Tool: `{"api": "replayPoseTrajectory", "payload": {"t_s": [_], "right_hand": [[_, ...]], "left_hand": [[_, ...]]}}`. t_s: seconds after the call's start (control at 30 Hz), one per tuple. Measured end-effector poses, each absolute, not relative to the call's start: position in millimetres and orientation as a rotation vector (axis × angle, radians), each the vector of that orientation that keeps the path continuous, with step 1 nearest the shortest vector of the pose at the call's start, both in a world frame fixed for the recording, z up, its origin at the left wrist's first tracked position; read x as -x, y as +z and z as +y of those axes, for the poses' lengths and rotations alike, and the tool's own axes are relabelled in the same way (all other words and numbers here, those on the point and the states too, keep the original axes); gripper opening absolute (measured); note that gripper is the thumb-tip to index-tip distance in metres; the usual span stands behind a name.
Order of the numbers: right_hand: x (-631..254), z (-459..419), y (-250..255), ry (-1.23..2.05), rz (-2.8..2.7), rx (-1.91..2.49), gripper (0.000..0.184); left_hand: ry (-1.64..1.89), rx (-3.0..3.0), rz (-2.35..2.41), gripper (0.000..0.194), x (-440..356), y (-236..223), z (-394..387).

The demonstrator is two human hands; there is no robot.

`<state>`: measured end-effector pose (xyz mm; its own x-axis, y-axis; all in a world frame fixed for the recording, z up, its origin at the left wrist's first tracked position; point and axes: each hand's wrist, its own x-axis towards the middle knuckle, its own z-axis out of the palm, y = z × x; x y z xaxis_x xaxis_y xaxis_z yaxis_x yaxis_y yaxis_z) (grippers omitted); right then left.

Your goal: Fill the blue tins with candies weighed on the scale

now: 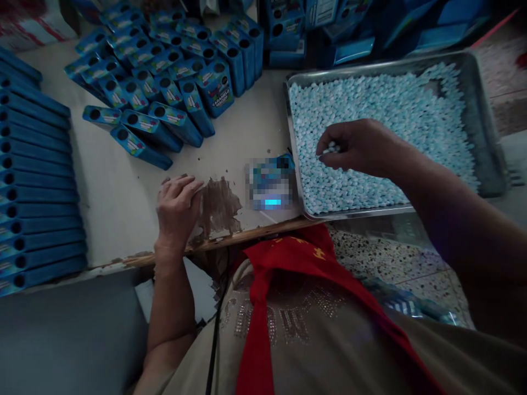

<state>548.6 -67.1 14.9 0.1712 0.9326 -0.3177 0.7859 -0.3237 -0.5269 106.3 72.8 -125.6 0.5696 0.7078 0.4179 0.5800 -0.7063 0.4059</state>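
My right hand (356,147) is over a metal tray (492,164) heaped with small pale blue and white candies (362,99). Its curled fingers are closed on a few of the candies, which show between thumb and forefinger. Farther left, my left hand (178,198) rests on the worn white table (135,219), fingers loosely stretched and nothing visible in it. Between my hands, against the tray's left side, is a blurred-out device (269,189) with a lit blue display. A blue candy box (282,163) appears to lie on it, partly blurred too.
Blue boxes (164,66) with round dark holes on top stand grouped at the back of the table. A long row of similar boxes (41,181) lines the left side. More blue boxes (288,24) are behind the tray. The table's front edge (230,238) is chipped.
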Motion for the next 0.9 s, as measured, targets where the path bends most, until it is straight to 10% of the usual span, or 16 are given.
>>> {"api": "replayPoseTrajectory", "payload": {"t_s": [0.9], "right_hand": [[-509,-46,52,0.454,-1.961,2.15,0.023]], "left_hand": [[0.821,-2.556,1.073,0.025,-94,-140,76]]}}
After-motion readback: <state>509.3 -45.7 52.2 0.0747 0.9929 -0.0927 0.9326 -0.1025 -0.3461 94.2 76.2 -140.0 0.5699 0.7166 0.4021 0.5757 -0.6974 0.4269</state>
